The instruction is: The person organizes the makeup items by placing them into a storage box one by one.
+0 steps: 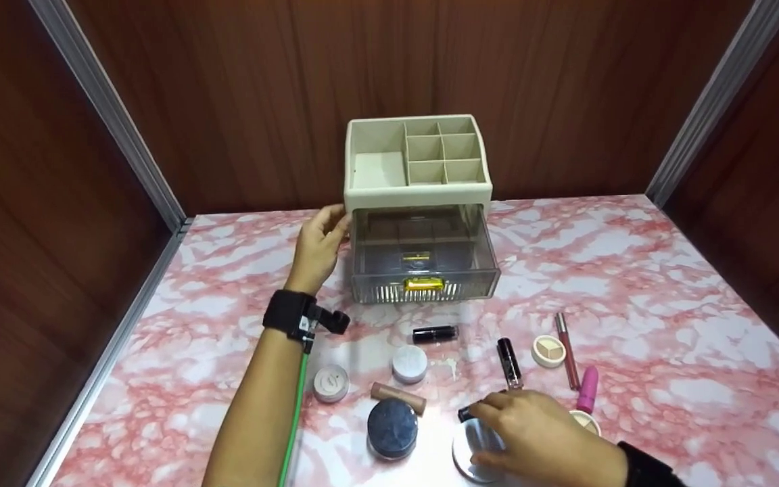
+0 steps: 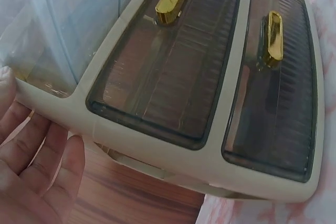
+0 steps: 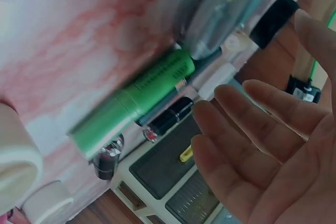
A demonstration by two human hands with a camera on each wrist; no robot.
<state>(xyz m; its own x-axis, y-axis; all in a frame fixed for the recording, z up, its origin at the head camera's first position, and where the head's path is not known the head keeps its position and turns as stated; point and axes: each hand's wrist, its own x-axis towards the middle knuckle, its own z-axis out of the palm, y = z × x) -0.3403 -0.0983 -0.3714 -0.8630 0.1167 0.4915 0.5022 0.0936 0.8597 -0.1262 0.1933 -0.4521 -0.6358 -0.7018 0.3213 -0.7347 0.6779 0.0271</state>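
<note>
A cream makeup organizer [image 1: 418, 196] stands at the back of the table with its top drawer [image 1: 427, 287] pulled out. My left hand [image 1: 318, 247] holds the organizer's left side edge, thumb toward the front and fingertips behind the frame. Two lower drawers [image 2: 163, 72] with gold handles show closed in the left wrist view. Over a round silver-lidded compact [image 1: 468, 450] hovers my right hand [image 1: 538, 433], its fingers loosely extended with nothing gripped. A green tube [image 3: 134, 100] lies close by in the right wrist view; the hand hides it in the head view.
Around the hands lie a black-lidded jar [image 1: 392, 427], a brown tube [image 1: 397, 398], a white-lidded jar [image 1: 409, 364], a small clear jar [image 1: 331, 383] and black lipsticks [image 1: 435, 334]. Farther right are a three-shade round palette [image 1: 549, 351], a lip gloss [image 1: 567, 352] and a pink tube [image 1: 587, 389]. Wooden panels [image 1: 389, 61] enclose the table.
</note>
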